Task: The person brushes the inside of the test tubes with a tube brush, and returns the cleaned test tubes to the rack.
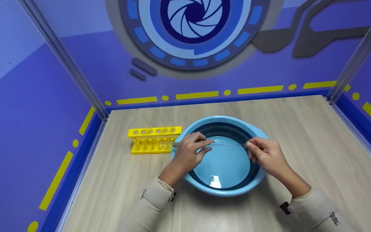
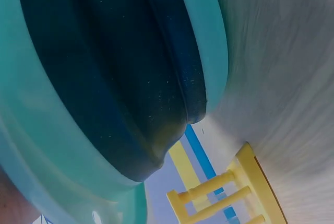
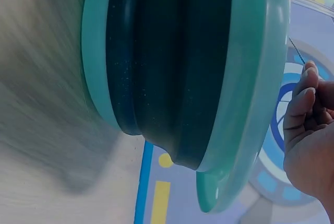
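Observation:
Over the blue basin [image 1: 219, 192], my left hand [image 1: 188, 151] holds a clear glass test tube [image 1: 165, 145], whose closed end juts out to the left past the rim. My right hand [image 1: 266, 153] pinches the end of a test tube brush's thin wire handle [image 1: 230, 144] between thumb and fingertips. That wire runs level to the left hand, and its brush end is hidden there. In the right wrist view the wire [image 3: 296, 50] looks twisted, and the curled right fingers [image 3: 302, 106] show beyond the rim.
A yellow test tube rack [image 1: 155, 131] stands left of the basin, behind the tube's end. Dark folding walls [image 3: 167, 67] form the basin's side, and water glints inside. Purple panels [image 1: 76, 64] enclose the wooden table [image 1: 308, 135] at the back and sides.

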